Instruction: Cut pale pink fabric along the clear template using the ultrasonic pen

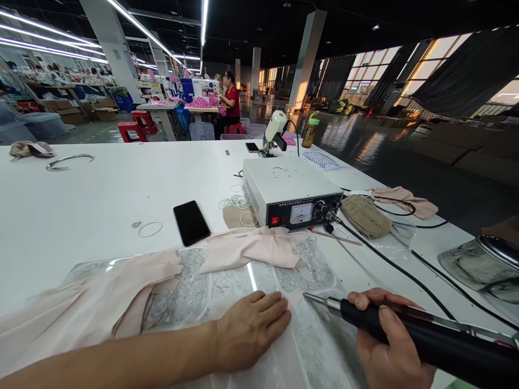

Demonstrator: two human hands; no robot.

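Head view, and the white table [113,178] spreads right across in front of you, the biggest thing within your reach. Next comes the scuffed, see-through board [194,292], lying flat on it under your work. Pale pink cloth [121,286] is heaped over its left side, and a smaller pink piece [251,248] lies crumpled along its far edge, right up by the white control box [292,186] with its red switch and dial. Now your black-barrelled tool [446,343], slanting in from the right, its metal tip just beside your left fingertips at the edge of the thin pale fabric [284,351]; whether the tip touches, you can't tell from here. Your right hand [395,359] wraps that barrel, thumb and fingers closed around it. Your left hand [253,329] lies palm down on the thin fabric, fingers close together, over the middle of the board. Smaller now: a black phone [192,222] lies beyond the board, and smallest, thin loops [237,201] tangle beside the control box.
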